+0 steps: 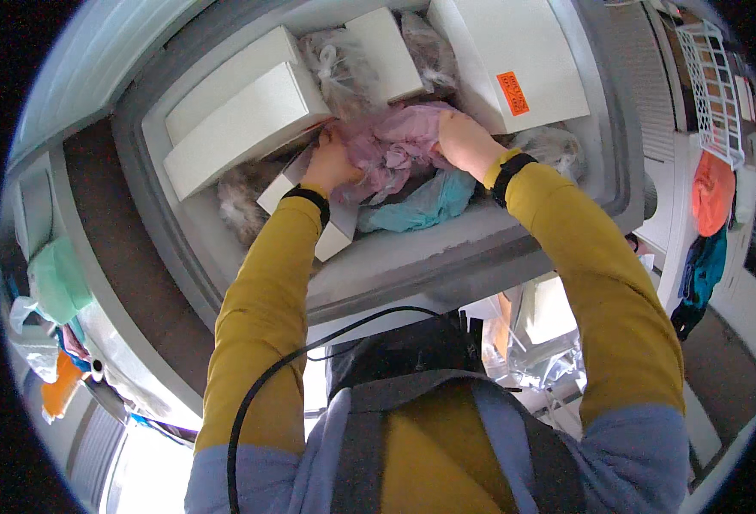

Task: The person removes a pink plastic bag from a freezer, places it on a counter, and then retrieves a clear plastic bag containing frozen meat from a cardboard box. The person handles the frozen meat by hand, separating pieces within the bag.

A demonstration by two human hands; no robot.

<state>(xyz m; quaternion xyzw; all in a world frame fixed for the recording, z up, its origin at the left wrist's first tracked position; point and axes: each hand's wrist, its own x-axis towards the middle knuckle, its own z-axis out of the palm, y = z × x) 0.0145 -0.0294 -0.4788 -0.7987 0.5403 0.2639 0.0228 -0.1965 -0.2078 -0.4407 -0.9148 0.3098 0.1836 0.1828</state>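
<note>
A crumpled pink plastic bag [394, 144] lies in the middle of an open chest freezer [410, 260]. My left hand [332, 160] grips the bag's left side, its thumb toward me and its fingertips partly hidden. On the other side my right hand [471, 142] holds the bag, its fingers buried in the plastic. Below the pink bag is a turquoise plastic bag [423, 205]. A small white box [336, 239] sits partly under my left wrist. Close to my left fingers is the end of a long white box [243, 132].
More packages fill the freezer: a large white box [513, 51] with an orange label, another white box [384, 54], and clear knotted bags [339, 70]. A black cable [249, 392] loops before my left arm. A white wire basket [709, 90] hangs at right.
</note>
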